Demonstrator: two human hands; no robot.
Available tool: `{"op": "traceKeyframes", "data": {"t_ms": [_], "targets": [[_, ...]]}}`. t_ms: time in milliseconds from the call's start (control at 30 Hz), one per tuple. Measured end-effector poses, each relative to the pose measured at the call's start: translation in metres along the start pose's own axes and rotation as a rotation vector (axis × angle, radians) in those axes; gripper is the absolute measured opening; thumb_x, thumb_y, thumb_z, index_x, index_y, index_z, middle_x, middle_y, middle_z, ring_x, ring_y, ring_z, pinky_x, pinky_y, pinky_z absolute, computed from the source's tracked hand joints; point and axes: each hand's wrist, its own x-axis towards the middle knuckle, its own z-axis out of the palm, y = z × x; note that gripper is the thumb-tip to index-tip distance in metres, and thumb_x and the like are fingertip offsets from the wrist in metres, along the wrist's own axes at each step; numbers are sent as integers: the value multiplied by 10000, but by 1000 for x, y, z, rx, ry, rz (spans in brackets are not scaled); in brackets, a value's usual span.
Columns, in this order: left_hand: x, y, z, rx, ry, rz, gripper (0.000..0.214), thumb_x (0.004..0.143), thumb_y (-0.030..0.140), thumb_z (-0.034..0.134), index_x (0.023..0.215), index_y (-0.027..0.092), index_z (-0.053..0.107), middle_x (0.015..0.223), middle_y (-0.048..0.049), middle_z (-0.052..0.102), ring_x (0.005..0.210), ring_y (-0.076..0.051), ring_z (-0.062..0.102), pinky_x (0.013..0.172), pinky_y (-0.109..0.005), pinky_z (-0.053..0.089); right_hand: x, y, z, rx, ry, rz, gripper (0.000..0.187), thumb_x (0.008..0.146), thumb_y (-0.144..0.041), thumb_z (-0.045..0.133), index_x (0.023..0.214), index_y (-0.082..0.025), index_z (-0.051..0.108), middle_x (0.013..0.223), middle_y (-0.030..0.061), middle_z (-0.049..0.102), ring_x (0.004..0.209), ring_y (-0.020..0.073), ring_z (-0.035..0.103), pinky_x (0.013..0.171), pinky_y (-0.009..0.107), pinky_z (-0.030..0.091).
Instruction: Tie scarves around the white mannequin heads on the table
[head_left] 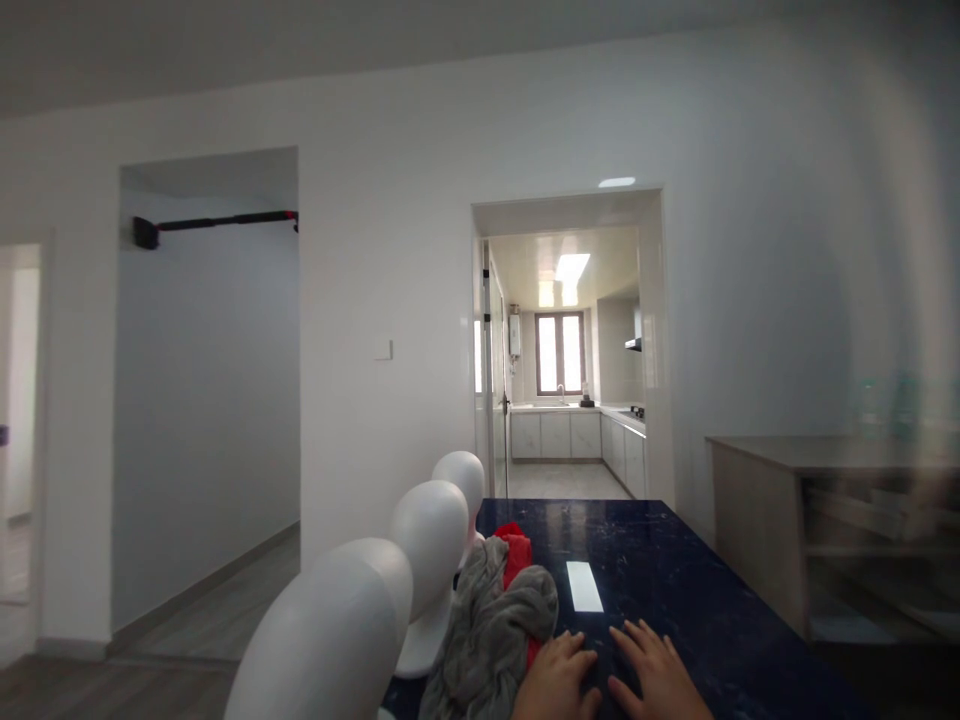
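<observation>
Both of my hands rest flat on a dark blue marble table (675, 580) at the bottom edge of the view. My left hand (556, 678) lies with fingers stretched out, touching a crumpled grey cloth (491, 625) heaped at the table's left side. A red cloth (515, 552) shows behind and under the grey one. My right hand (651, 668) lies just right of the left, fingers spread, holding nothing.
Three white rounded chair backs (431, 545) line the table's left side. A grey sideboard (810, 520) stands against the right wall. Ahead, a doorway opens into a white kitchen (570, 420); another opening with a black bar (214, 222) is at left.
</observation>
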Motion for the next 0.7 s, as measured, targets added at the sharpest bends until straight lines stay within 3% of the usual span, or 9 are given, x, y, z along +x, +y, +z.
{"op": "traceKeyframes", "data": {"t_ms": [233,533,700], "targets": [[0,-2,3,8,32,30,593,907,450,617,1478,288,619,1648,-85,508,1547,-318,422,1312,-506,292,-5,-12,-12,-30,-47,-65,614,946,-535,545,1467,-224,646,1587,150,565,1522,374,463,1292,632,271],[-22,27,-20,-91,102,-10,529,939,474,569,1434,316,667,1620,-23,549,1527,-258,448,1322,-414,281,-5,-1,0,29,149,-105,379,965,-405,555,1233,-265,783,1386,120,732,1365,338,617,1244,588,353],[-24,31,-24,-101,95,-20,530,929,463,574,1427,316,674,1622,-16,547,1531,-253,445,1327,-401,268,-4,5,4,61,200,-107,315,949,-361,572,1148,-262,795,1312,123,762,1292,340,647,1203,578,373]]}}
